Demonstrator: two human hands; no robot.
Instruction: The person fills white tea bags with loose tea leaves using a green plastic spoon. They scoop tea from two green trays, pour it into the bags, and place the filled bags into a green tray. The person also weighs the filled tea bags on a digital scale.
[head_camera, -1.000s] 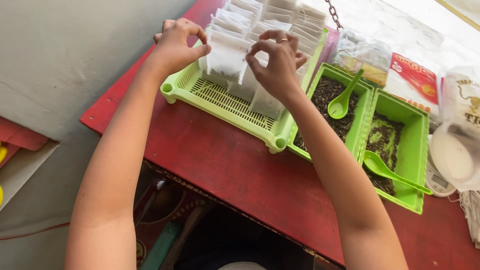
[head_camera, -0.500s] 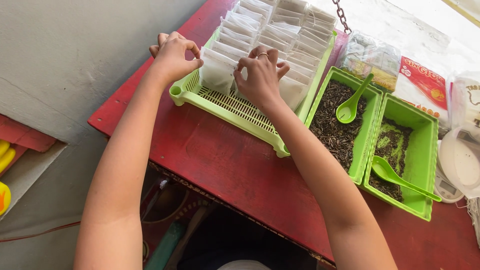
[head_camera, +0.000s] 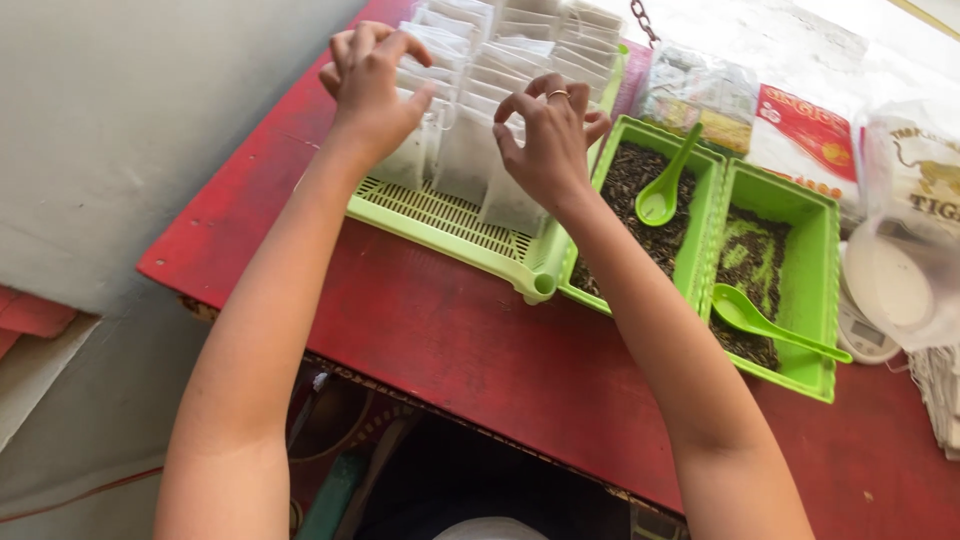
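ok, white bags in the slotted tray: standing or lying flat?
Standing. The white bags sit on edge in packed rows in the slotted tray, with left hand and right hand at the front row.

Both arms outstretched, left hand (head_camera: 372, 82) and right hand (head_camera: 549, 135) curled, seemingly pinching

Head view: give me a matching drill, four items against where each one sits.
Items:
1. white filter bags
2. upper green spoon
3. lower green spoon
4. red packet

Places:
A. in the right-hand green tray
B. standing in rows in the slotted green tray
C. behind the trays, on the table
D. in the middle green tray, on dark loose tea

Pairs: 1-B, 2-D, 3-A, 4-C
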